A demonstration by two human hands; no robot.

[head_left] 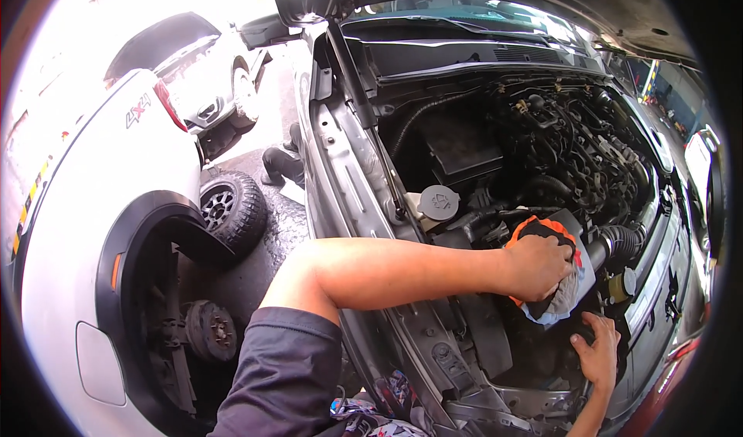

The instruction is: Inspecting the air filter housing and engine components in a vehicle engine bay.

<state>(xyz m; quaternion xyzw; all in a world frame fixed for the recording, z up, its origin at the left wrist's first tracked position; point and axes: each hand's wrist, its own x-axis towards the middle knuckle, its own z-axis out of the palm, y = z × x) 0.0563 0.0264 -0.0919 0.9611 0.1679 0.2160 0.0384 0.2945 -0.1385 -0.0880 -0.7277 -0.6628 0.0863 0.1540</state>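
My left hand [542, 267] grips a bunched orange, black and pale cloth [538, 226] over a grey part in the engine bay [457, 143], its forearm reaching across from the lower left. Below and right of it, my right hand [594, 348] has thumb and fingers apart, slightly bent, over dark components; whether the fingertips touch them is unclear. A yellowish reservoir [619, 288] sits just right of the cloth, beside a corrugated black hose [619, 242]. A grey round cap [438, 201] is above my left forearm.
The raised hood [619, 11] overhangs the bay, held by a strut [352, 77]. At left are a white vehicle [77, 243] with an exposed hub [209, 330], an upright loose tyre [248, 212], another car [178, 81], and another person's dark-clothed leg [280, 166] beside this car's fender [340, 166].
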